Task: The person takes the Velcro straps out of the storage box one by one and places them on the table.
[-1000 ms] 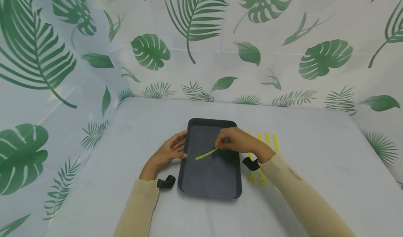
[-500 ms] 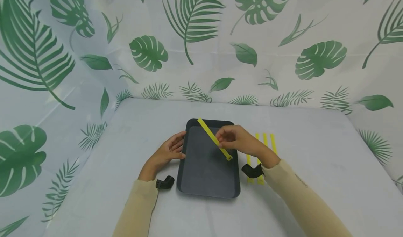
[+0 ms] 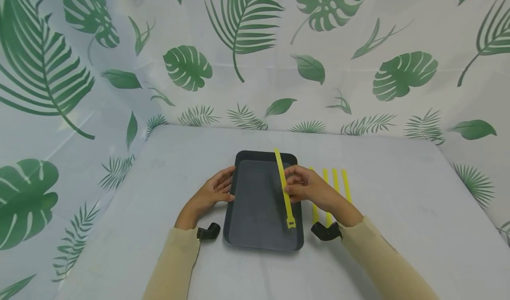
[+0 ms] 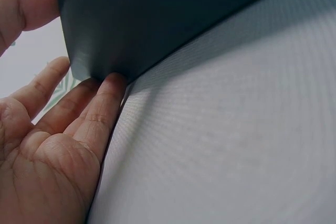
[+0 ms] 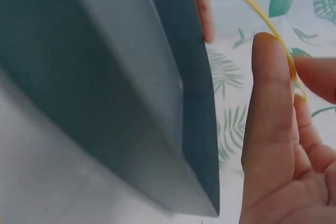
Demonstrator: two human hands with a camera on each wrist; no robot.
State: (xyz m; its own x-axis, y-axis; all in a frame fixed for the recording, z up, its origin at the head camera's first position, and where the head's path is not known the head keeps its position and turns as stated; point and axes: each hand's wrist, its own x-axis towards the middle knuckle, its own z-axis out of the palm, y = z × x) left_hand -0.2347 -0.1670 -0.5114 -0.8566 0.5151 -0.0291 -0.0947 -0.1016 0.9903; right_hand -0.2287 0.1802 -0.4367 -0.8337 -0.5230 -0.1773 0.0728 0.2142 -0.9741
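Note:
A dark grey rectangular tray [image 3: 256, 216] lies on the white-covered table in the head view. My right hand [image 3: 307, 186] pinches a yellow strap-like cable tie [image 3: 280, 169] between thumb and fingers, above the tray's right side. The tie's slotted head points toward me and its plain tail points away. In the right wrist view the tie [image 5: 257, 9] curves past the fingertips. My left hand [image 3: 211, 193] rests along the tray's left side, fingers mostly extended. The left wrist view has its fingertips [image 4: 112, 85] touching the tray's outer wall [image 4: 121, 19].
Several more yellow cable ties [image 3: 345, 184] lie side by side to the right of the tray, partly hidden by my right hand and wrist camera [image 3: 326, 231]. A leaf-printed white curtain [image 3: 255, 87] stands behind the table and along its left side.
The cable tie has turned from slanting with its free end toward the lower left to nearly upright in the head view. My right hand has shifted slightly right; the left hand stays at the tray.

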